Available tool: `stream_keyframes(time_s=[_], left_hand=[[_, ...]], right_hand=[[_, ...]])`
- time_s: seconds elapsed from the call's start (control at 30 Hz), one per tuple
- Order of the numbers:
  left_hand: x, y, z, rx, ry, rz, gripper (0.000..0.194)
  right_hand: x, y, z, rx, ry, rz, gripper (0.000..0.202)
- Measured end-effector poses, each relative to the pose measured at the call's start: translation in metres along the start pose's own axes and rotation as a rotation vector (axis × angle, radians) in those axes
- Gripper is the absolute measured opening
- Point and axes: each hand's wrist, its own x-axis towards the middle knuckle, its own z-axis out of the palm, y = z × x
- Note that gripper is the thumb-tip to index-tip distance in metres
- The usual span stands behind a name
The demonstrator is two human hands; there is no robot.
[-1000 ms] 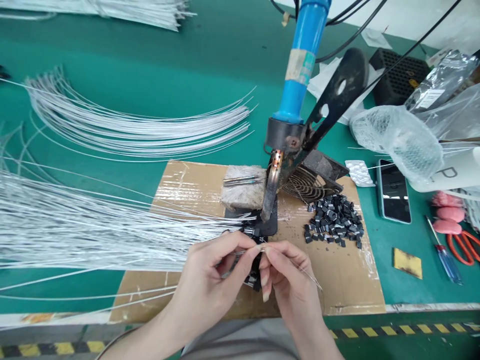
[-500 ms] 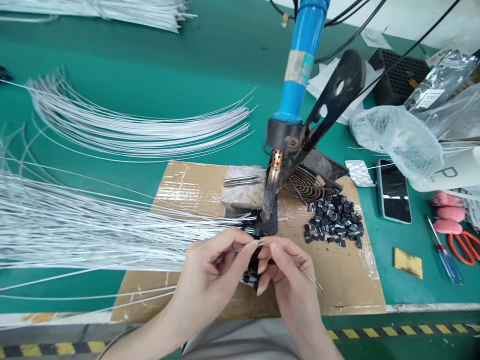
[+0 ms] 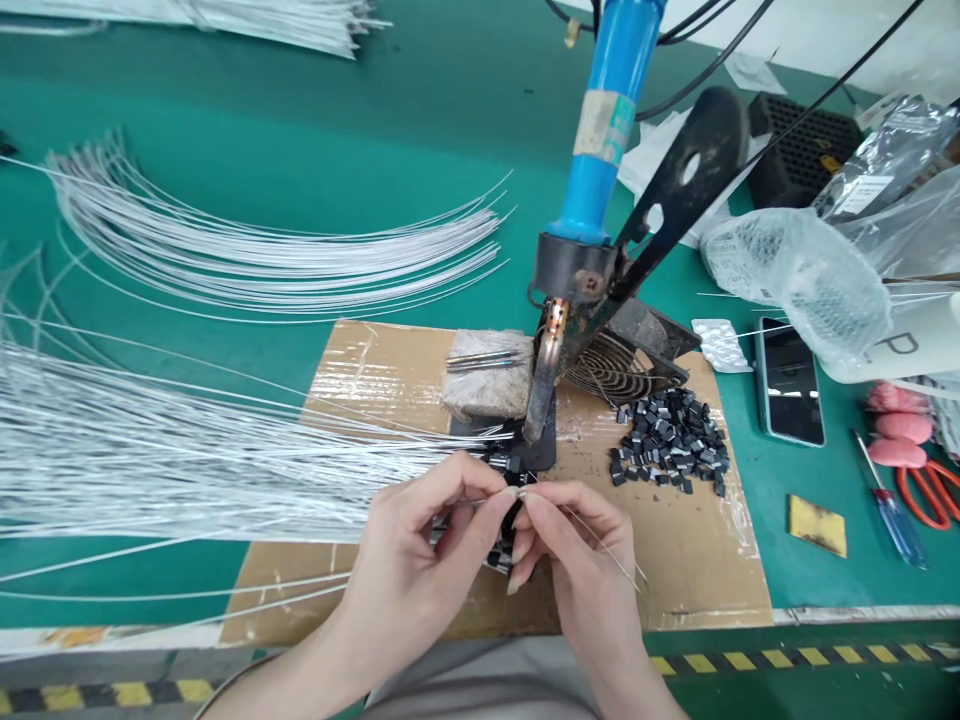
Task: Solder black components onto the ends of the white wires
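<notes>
Thumb and forefinger of my left hand [image 3: 427, 550] are pinched on a thin wire, over the front of the cardboard sheet [image 3: 701, 560]. My right hand [image 3: 581, 550] meets it fingertip to fingertip, pinching thin wire [image 3: 607, 552] whose ends stick out past its right side. The joint between the fingertips is too small to make out. Beyond my hands, the tip of a soldering iron with a blue handle [image 3: 592, 190] points down. A large bundle of white wires [image 3: 187, 450] reaches in from the left, and small black parts lie partly hidden behind my fingers.
A pile of small black pieces [image 3: 670, 440] lies right of a round metal grille [image 3: 619, 368]. Farther right are a phone [image 3: 790, 380], a yellow sponge [image 3: 817, 525], a screwdriver [image 3: 896, 520] and red-handled scissors [image 3: 930, 495]. A curved wire bundle [image 3: 300, 265] lies at the back left.
The fingertips of both hands have drawn closer together. My right thumb has moved down and left onto the pinch, and the wire ends beside my right hand have shifted slightly.
</notes>
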Motion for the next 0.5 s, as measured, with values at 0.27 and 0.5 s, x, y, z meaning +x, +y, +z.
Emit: stream_keyframes(time_s=[0.27,0.5], left_hand=[[0.0011,0.0011,0.0050,-0.002,0.019,-0.019,0.022],[0.0025,0.0025,0.0008,0.016,-0.011,-0.049,0.022]], right_hand=[[0.0011,-0.0031,0.0032,0.064,0.011,0.039,0.020],[0.0058,-0.0102,-0.0061,0.042,-0.042,0.153,0.022]])
